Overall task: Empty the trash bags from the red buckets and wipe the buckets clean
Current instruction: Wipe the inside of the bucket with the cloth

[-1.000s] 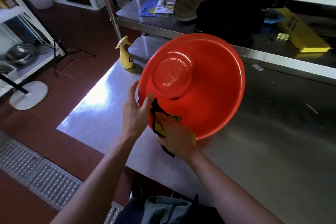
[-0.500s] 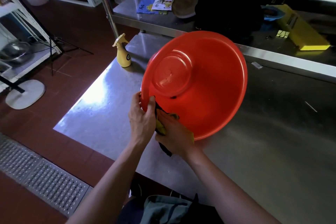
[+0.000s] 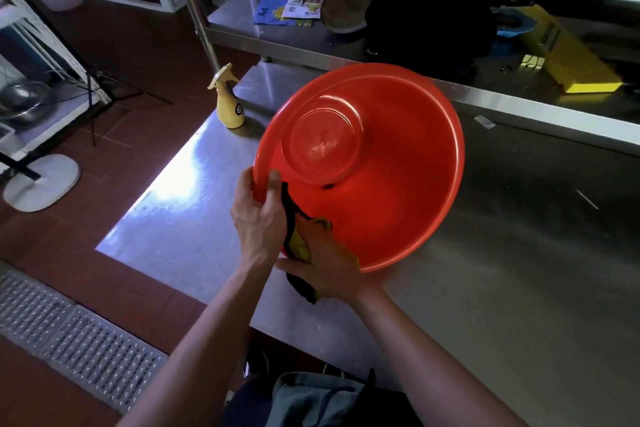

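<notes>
Bucket (image 3: 398, 191) tipped on its side on the steel table (image 3: 519, 270), open mouth facing the camera, lower rim resting on the tabletop; no trash bag inside or anywhere in view, so emptying of this one judged done; wiping judged under way, not finished; small dark speck (image 3: 328, 186) on the inner wall just below the base ring, a few pale marks on the base itself; left hand (image 3: 258, 218) curled round the near-left rim, thumb inside, fingers behind, steadying the tilt; right hand (image 3: 325, 263) closed on a yellow-and-black cloth (image 3: 298, 243), pressing it against the lower inner wall just beside the left hand; most of the inner wall and base apparently yet to be covered; outside hidden; other buckets not in view, so their state cannot be told; spray bottle (image 3: 229, 104) upright on the far-left corner of the table, well apart from both hands
</notes>
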A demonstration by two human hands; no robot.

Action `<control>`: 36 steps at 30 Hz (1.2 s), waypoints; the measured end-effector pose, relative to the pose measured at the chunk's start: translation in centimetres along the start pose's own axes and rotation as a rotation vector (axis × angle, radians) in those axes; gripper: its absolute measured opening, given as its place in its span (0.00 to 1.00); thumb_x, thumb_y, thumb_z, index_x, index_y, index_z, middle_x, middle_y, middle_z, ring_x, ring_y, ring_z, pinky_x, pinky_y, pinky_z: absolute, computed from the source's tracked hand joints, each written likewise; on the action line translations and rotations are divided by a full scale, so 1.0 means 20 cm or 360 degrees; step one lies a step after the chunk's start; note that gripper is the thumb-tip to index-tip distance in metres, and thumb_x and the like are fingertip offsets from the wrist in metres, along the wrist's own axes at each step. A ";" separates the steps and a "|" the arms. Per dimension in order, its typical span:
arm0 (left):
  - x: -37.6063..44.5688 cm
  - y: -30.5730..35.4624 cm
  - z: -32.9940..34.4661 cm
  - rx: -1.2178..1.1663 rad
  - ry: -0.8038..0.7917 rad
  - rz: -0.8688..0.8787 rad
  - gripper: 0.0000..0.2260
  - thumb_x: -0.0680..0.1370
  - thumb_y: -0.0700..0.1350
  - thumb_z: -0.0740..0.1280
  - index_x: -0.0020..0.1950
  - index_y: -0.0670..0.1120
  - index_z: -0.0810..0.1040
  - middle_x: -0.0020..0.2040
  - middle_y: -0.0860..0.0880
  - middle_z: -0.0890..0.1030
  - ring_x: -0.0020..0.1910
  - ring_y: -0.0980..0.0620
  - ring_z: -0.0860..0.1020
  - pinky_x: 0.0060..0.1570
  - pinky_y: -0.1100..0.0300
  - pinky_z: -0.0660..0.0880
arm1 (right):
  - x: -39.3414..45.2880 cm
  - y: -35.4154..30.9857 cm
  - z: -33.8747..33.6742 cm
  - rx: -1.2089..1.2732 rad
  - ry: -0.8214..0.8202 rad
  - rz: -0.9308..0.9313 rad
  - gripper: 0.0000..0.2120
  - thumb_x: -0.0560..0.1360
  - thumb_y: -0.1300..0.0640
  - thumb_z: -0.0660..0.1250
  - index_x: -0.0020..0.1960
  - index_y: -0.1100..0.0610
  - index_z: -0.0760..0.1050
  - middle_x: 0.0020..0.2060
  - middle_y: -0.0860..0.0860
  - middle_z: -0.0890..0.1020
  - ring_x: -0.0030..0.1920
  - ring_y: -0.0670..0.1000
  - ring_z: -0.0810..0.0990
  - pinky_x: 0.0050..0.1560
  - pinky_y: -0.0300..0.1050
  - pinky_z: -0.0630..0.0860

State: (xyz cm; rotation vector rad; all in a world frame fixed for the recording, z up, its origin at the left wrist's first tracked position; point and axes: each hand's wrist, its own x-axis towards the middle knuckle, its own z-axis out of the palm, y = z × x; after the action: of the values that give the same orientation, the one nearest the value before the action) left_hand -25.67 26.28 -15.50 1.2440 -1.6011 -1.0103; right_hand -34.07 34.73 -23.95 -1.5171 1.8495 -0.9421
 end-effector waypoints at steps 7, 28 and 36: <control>0.00 -0.02 -0.03 -0.0022 -0.0031 0.0041 0.07 0.84 0.51 0.66 0.48 0.51 0.74 0.33 0.57 0.71 0.30 0.59 0.69 0.32 0.62 0.68 | 0.05 0.12 0.02 0.0222 -0.0382 0.0404 0.33 0.81 0.37 0.52 0.82 0.52 0.57 0.80 0.49 0.60 0.80 0.49 0.56 0.79 0.57 0.54; -0.03 0.02 -0.06 0.0004 -0.0099 0.0152 0.08 0.82 0.47 0.69 0.44 0.52 0.75 0.30 0.62 0.72 0.30 0.60 0.69 0.32 0.65 0.65 | 0.12 0.48 -0.34 -0.1245 -0.0224 0.0736 0.27 0.84 0.40 0.45 0.73 0.52 0.70 0.73 0.56 0.68 0.77 0.60 0.59 0.76 0.68 0.42; -0.03 0.01 -0.06 0.0040 -0.0077 0.0140 0.07 0.82 0.49 0.69 0.45 0.54 0.75 0.30 0.60 0.73 0.30 0.60 0.70 0.33 0.60 0.67 | 0.15 0.38 -0.15 -0.0896 -0.0437 0.0558 0.18 0.80 0.51 0.57 0.66 0.56 0.70 0.66 0.55 0.72 0.71 0.59 0.66 0.72 0.65 0.55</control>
State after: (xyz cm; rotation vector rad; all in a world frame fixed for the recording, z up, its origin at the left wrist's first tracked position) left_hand -24.45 26.76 -14.99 1.1637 -1.6953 -0.9741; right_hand -41.41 33.05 -28.21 -1.4529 2.1729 -0.0402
